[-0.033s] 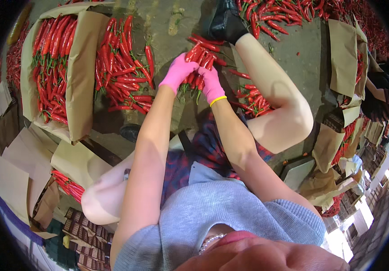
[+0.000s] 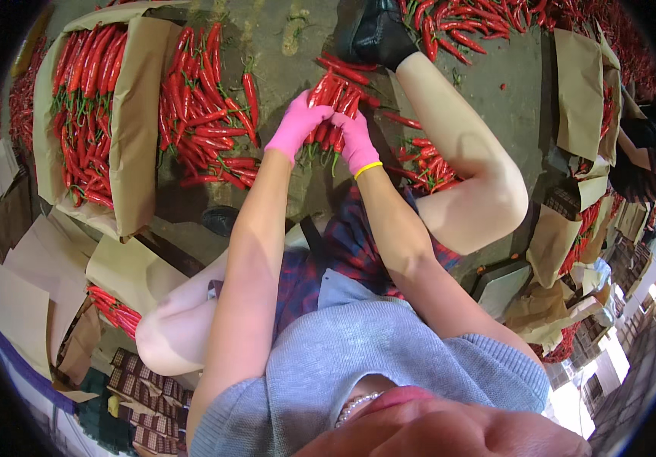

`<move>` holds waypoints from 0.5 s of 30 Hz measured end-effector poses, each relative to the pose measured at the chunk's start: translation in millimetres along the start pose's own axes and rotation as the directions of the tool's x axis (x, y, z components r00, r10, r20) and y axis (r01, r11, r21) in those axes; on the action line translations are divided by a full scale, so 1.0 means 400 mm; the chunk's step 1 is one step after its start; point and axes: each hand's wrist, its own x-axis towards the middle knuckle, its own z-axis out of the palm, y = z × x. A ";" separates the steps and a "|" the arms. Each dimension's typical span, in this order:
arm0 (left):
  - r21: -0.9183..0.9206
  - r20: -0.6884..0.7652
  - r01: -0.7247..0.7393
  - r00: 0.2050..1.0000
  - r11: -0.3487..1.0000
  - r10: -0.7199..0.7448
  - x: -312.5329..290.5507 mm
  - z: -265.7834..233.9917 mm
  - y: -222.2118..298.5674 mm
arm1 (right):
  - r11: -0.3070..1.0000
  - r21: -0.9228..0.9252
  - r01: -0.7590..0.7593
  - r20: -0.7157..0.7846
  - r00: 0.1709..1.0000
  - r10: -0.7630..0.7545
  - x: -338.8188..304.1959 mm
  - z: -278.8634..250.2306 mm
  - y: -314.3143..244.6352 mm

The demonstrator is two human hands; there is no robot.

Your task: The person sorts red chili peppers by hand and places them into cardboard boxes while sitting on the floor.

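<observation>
Between my legs, a bunch of red chili peppers (image 2: 333,93) with green stems is gripped from both sides. My left hand (image 2: 299,124), in a pink glove, is closed around the left side of the bunch. On its right side, my right hand (image 2: 356,142) is closed too, its pink glove ending in a yellow cuff. The stems point down toward me, and the bunch's underside is hidden. Just beyond it, a few loose chilies (image 2: 347,70) lie on the floor. A spread pile of chilies (image 2: 210,114) lies left of my hands, and a smaller pile (image 2: 428,166) sits by my right leg.
A paper-lined box (image 2: 136,126) of neatly layered chilies stands at the left. My black shoe (image 2: 379,36) is beyond my hands. More chilies (image 2: 465,27) cover the floor at the far right. Brown paper (image 2: 577,95) and another person's arm (image 2: 634,152) are at the right.
Both hands keep their grip on the bunch of chilies. My left hand and the bunch have shifted very slightly left.
</observation>
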 end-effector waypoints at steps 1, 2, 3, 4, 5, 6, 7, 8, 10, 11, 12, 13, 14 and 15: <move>-0.213 0.020 0.031 0.999 0.976 -0.027 0.002 0.006 -0.062 | 0.998 -0.066 0.002 -0.006 1.000 -0.003 -0.018 -0.020 0.000; -0.385 0.024 0.030 0.999 0.922 -0.022 -0.009 0.020 -0.091 | 0.991 -0.132 0.016 0.003 1.000 -0.016 -0.016 -0.032 -0.015; -0.487 0.018 0.039 0.999 0.873 -0.034 -0.035 0.038 -0.100 | 0.951 -0.292 0.105 0.077 0.993 -0.086 -0.030 -0.034 -0.053; -0.583 0.012 0.045 0.999 0.811 -0.047 -0.047 0.062 -0.104 | 0.890 -0.439 0.120 0.149 0.987 -0.059 -0.033 -0.037 -0.105; -0.696 0.043 0.014 0.999 0.718 0.022 -0.039 0.091 -0.127 | 0.774 -0.621 0.123 0.170 0.985 -0.020 -0.009 -0.054 -0.153; -0.777 0.027 -0.008 0.999 0.629 0.047 -0.039 0.125 -0.128 | 0.658 -0.743 0.123 0.195 0.980 0.036 0.002 -0.031 -0.213; -0.843 -0.019 -0.066 0.995 0.534 0.094 -0.024 0.164 -0.133 | 0.523 -0.841 0.141 0.220 0.971 0.092 0.010 -0.006 -0.275; -0.896 -0.049 -0.106 0.989 0.430 0.141 0.004 0.213 -0.135 | 0.414 -0.808 0.420 0.429 0.900 -0.076 0.077 -0.039 -0.282; -0.917 -0.128 -0.171 0.982 0.361 0.138 0.069 0.252 -0.155 | 0.193 -0.977 0.088 0.150 0.930 0.336 0.122 0.043 -0.364; -0.934 -0.124 -0.141 0.990 0.328 0.073 0.106 0.268 -0.175 | 0.102 -0.983 0.154 0.178 0.936 0.303 0.130 0.050 -0.365; -0.949 -0.116 -0.114 0.993 0.294 0.009 0.128 0.273 -0.177 | 0.011 -0.976 0.216 0.211 0.939 0.270 0.142 0.056 -0.366; -0.940 -0.128 -0.127 0.992 0.316 0.017 0.137 0.264 -0.187 | -0.083 -0.958 0.275 0.249 0.938 0.240 0.153 0.064 -0.364; -0.932 -0.137 -0.135 0.990 0.337 0.018 0.135 0.257 -0.196 | -0.114 -0.927 0.359 0.337 0.926 0.170 0.160 0.055 -0.342; -0.923 -0.144 -0.142 0.989 0.357 0.022 0.132 0.252 -0.199 | -0.151 -0.887 0.436 0.426 0.899 0.099 0.158 0.040 -0.313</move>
